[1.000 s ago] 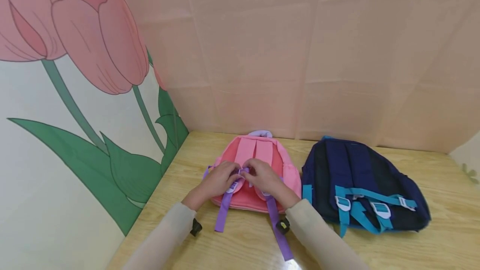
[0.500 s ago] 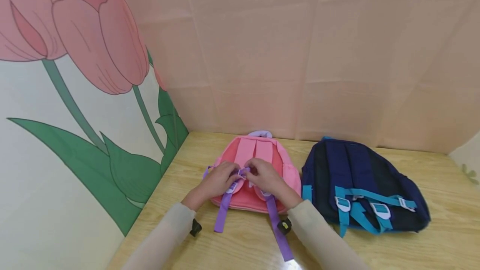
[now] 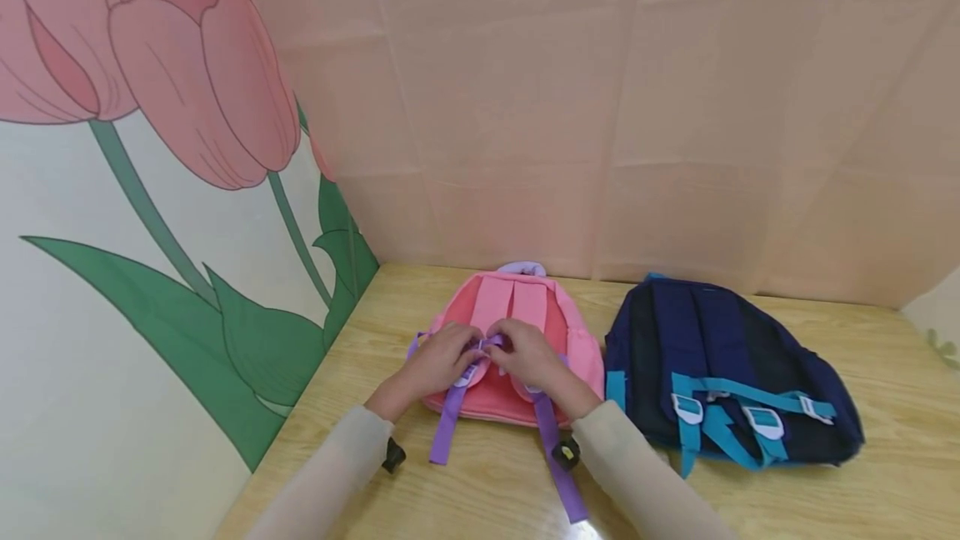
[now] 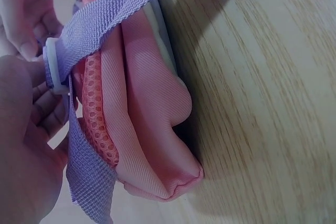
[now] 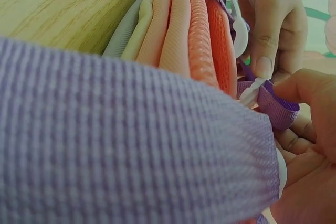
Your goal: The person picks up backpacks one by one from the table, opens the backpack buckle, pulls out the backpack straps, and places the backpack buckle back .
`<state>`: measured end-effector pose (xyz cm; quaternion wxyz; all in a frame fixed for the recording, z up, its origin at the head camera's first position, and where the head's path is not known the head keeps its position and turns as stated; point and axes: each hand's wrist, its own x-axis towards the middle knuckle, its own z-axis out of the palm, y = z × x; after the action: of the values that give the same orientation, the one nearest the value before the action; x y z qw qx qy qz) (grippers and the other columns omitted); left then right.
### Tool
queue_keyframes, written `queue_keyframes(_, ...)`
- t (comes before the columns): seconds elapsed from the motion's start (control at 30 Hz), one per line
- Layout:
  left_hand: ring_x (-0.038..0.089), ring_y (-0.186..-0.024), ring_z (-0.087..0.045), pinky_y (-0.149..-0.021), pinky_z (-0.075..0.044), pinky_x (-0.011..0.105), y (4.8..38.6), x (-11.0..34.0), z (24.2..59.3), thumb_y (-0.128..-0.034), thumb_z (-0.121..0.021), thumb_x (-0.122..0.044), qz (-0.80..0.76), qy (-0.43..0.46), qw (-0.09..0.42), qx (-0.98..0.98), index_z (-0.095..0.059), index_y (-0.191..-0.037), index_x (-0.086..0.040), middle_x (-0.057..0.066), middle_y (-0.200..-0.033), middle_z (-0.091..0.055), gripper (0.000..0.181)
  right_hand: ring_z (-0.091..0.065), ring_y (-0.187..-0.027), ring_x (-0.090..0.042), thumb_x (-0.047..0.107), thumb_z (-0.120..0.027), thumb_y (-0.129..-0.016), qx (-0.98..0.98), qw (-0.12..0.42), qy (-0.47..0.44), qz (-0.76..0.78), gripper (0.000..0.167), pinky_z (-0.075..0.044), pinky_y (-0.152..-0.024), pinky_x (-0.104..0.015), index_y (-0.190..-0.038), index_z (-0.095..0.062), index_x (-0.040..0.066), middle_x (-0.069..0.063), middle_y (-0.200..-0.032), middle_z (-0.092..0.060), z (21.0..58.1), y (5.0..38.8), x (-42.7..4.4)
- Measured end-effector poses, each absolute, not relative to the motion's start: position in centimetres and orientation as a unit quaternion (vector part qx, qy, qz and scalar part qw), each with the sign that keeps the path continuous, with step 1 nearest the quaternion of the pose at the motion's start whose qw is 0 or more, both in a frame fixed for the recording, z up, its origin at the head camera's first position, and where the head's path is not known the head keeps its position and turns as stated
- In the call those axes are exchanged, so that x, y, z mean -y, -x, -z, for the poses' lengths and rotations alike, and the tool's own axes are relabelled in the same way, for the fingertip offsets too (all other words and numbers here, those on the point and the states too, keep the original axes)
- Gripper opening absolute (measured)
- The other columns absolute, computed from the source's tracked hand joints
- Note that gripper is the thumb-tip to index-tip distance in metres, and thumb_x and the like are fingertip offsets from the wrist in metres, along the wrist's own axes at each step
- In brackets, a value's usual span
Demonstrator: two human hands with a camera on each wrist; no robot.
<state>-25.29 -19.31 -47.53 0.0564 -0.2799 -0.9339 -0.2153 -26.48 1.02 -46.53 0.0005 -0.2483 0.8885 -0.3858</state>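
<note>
A pink backpack lies with its strap side up, two purple webbing ends trailing toward the front. Over its middle, my left hand pinches a small white buckle between thumb and finger. Close beside it my right hand grips a purple strap, which forms a short loop at that buckle. The left wrist view has another white buckle with purple webbing running through it, near the hands. Fingers hide part of the threading at the pinched buckle.
To the right, a navy backpack with teal straps and white buckles lies next to the pink one. Both rest on a wood-grain table. A pinkish sheet hangs behind, and a tulip-print wall stands at the left.
Both hands stay at the same spot on the pink backpack. The right hand's fingers shift only slightly along the purple strap; the backpacks have not moved.
</note>
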Motion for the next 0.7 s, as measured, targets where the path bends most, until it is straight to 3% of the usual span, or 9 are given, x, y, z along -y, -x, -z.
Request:
queue_keyframes(0.33, 0.013, -0.107, -0.055, -0.092, -0.049, 0.033, 25.38, 19.36, 47.61, -0.1052, -0.056, -0.027, 0.219, 0.268, 0.048, 0.937, -0.061, -0.120, -0.013, -0.001, -0.114, -0.063, 0.021, -0.059, -0.084, -0.014, 0.010, -0.072, -0.091, -0.872, -0.026, 0.254, 0.418, 0.012, -0.052, -0.078, -0.033, -0.103, -0.070, 0.009, 0.000, -0.092, -0.066, 46.77, 26.58, -1.80)
queue_keyframes(0.7, 0.012, -0.107, -0.054, -0.093, -0.050, 0.033, 25.14, 19.43, 47.33, -0.1056, -0.055, -0.029, 0.218, 0.263, 0.041, 0.939, -0.060, -0.121, -0.014, -0.002, -0.115, -0.063, 0.022, -0.059, -0.086, -0.016, 0.010, -0.070, -0.091, -0.873, -0.027, 0.262, 0.411, 0.019, -0.053, -0.081, -0.035, -0.110, -0.070, 0.007, -0.003, -0.097, -0.067, 46.42, 26.53, -1.75)
